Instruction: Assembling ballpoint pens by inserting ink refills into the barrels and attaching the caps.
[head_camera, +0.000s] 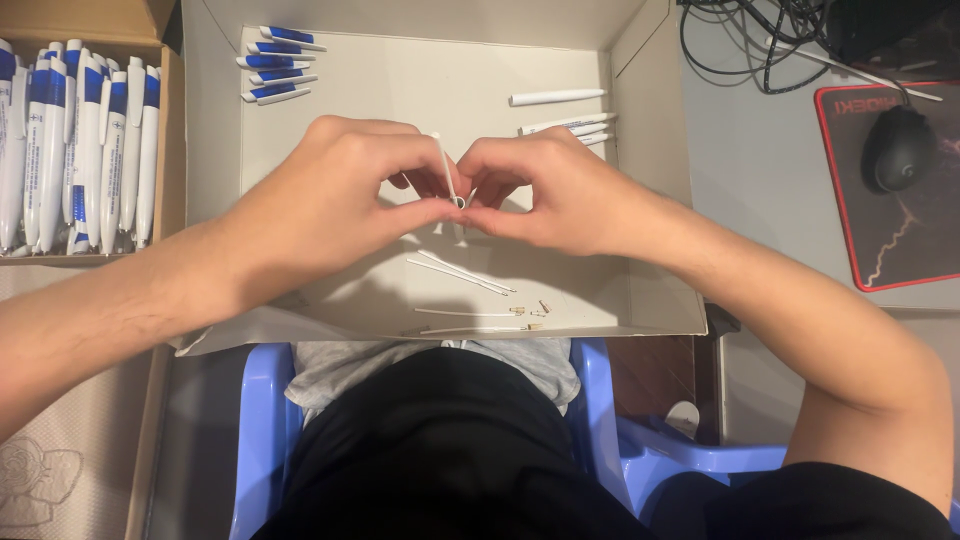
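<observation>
My left hand (335, 195) and my right hand (545, 190) meet fingertip to fingertip over a shallow white cardboard box (640, 300). Between them they pinch a thin white ink refill (446, 165) that sticks up and away from me, with a small ring-like part (459, 202) at the point where the fingers touch. Several loose refills (462, 273) lie on the box floor below my hands. Small tan springs or tips (535, 312) rest near the box's front edge.
Blue-and-white pens (278, 65) lie at the box's back left; white pen barrels (560, 97) at its back right. A brown box (170, 150) full of finished pens stands to the left. A black mouse (898, 148) sits on a red-edged pad (880, 250) at right, cables behind.
</observation>
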